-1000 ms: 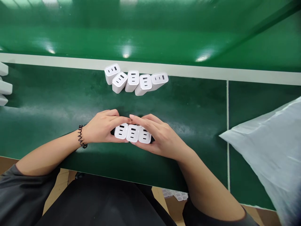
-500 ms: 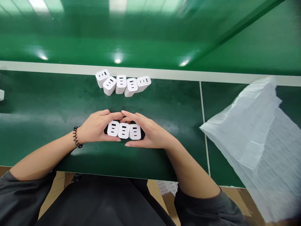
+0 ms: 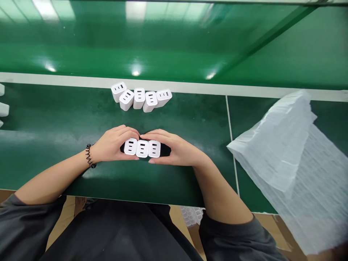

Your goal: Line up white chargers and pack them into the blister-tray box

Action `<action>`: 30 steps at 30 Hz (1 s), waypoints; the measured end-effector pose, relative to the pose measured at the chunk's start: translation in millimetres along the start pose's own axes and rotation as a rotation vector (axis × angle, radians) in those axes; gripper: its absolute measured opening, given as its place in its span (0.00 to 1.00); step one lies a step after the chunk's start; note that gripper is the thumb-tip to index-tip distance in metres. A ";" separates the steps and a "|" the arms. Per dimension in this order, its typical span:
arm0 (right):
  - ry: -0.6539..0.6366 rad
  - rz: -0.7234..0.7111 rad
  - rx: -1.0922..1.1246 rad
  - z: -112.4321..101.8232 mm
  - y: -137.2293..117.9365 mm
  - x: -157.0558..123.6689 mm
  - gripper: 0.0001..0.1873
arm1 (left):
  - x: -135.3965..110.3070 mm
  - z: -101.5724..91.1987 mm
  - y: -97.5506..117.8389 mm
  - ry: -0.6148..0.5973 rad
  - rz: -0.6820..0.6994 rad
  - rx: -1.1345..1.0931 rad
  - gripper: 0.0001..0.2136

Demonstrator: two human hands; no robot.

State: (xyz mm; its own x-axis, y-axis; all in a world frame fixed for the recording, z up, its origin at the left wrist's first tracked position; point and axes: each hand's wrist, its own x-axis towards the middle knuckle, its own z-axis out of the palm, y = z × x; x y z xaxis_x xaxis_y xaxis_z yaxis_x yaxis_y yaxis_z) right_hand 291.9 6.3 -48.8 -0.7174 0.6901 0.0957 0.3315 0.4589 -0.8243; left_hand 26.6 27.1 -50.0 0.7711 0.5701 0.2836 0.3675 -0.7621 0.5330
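Note:
Three white chargers (image 3: 142, 148) stand side by side in a tight row on the dark green belt (image 3: 67, 119), port faces up. My left hand (image 3: 111, 146) cups the row's left end and back. My right hand (image 3: 176, 150) cups its right end, and the fingertips of both hands meet behind the row. A black coil band sits on my left wrist. Farther back, several more white chargers (image 3: 141, 98) lie in a loose row against the white strip (image 3: 203, 87).
A thick stack of white foam sheets (image 3: 293, 159) lies at the right, overhanging the belt's near edge. More white chargers (image 3: 3, 108) show at the far left edge. A thin white line (image 3: 231, 145) crosses the belt right of my hands.
My hands have closed in tighter around the three chargers, the right fingers curling over the row's end. The view has drifted slightly; the far row has not moved.

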 end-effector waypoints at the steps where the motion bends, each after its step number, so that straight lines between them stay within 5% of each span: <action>1: 0.006 -0.006 -0.003 1.4 0.2 0.2 0.36 | -0.2 0.4 -0.2 0.003 0.000 -0.001 0.22; 10: 0.187 -0.192 -0.091 5.5 -9.5 2.6 0.38 | -0.6 0.4 -0.2 0.005 -0.015 0.002 0.23; 15: 0.332 -0.294 -0.350 8.7 -19.2 3.3 0.31 | -0.9 1.1 0.1 0.007 -0.010 0.013 0.24; 30: 0.280 -0.373 -0.452 18.5 -23.6 5.0 0.19 | -0.1 1.9 1.6 0.032 0.010 0.035 0.18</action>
State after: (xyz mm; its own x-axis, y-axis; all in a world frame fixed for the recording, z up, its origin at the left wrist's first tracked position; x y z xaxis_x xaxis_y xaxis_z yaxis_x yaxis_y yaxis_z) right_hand 269.1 -11.5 -39.1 -0.6678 0.5306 0.5220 0.3601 0.8441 -0.3973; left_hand 28.1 25.2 -50.7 0.7581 0.5715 0.3140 0.3781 -0.7776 0.5024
